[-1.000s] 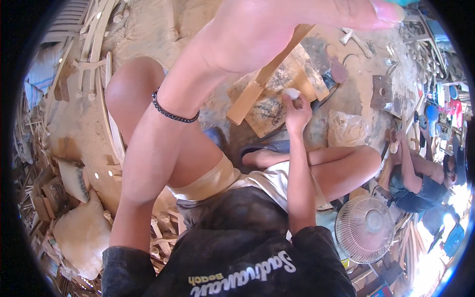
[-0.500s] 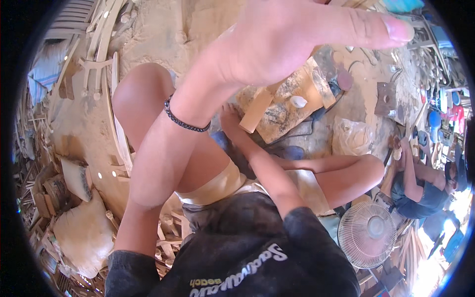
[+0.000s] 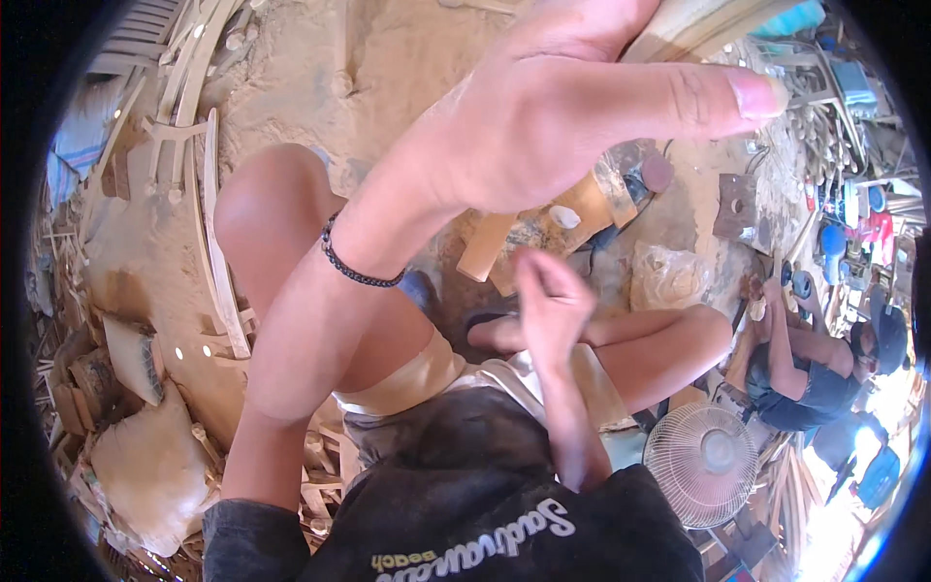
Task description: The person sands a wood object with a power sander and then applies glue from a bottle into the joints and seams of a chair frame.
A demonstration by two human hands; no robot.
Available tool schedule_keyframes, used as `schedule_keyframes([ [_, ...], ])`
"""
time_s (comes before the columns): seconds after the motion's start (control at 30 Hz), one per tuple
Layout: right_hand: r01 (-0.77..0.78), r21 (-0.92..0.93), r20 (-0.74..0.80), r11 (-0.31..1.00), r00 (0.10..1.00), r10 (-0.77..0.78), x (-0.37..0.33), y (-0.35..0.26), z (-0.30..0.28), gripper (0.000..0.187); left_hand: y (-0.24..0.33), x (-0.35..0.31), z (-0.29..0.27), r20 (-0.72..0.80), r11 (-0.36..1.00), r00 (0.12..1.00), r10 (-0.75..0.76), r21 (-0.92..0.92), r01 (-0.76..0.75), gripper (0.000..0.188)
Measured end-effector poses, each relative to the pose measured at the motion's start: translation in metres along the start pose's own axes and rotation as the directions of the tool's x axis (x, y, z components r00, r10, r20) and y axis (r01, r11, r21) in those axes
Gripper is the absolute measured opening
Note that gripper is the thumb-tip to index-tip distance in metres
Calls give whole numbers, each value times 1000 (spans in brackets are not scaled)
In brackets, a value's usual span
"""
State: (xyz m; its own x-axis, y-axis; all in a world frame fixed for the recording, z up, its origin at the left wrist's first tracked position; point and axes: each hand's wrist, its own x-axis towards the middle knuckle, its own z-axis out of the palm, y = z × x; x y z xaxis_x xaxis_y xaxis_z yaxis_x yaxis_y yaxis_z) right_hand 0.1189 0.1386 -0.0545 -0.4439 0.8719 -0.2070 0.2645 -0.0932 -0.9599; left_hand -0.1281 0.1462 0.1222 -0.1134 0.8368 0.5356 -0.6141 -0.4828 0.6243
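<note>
One pale wooden piece (image 3: 713, 27) shows beside the left hand (image 3: 548, 126), whose grip I cannot tell; that hand partly hides a stained board (image 3: 531, 231) with a white lump (image 3: 564, 216). The blurred right hand (image 3: 555, 299) curls nearby, contents unclear, left of a plastic bag (image 3: 669, 279).

Floor (image 3: 281, 87): dusty | stained board (image 3: 535, 233): white lump (image 3: 564, 216) on top | clear plastic bag (image 3: 669, 278)

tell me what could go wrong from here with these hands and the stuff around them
The right hand is near the white lump on the stained board and might knock it off. The left hand hides part of that board, so a slip there could go unseen. The fan is near the right arm, which might bump it.
</note>
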Motion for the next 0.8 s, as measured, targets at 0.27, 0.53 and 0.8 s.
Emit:
schedule_keyframes([
  [0.27,537,-382,18,752,818,-575,28,-55,18,31,-4,7,24,-303,987,951,-61,124,102,55],
  [0.53,638,-724,453,260,725,-518,20,-47,-3,69,-16,3,23,-336,967,942,13,245,74,53],
  [0.8,598,-762,401,247,736,-545,30,-51,-14,81,-17,-4,15,-246,966,969,-6,249,69,55],
])
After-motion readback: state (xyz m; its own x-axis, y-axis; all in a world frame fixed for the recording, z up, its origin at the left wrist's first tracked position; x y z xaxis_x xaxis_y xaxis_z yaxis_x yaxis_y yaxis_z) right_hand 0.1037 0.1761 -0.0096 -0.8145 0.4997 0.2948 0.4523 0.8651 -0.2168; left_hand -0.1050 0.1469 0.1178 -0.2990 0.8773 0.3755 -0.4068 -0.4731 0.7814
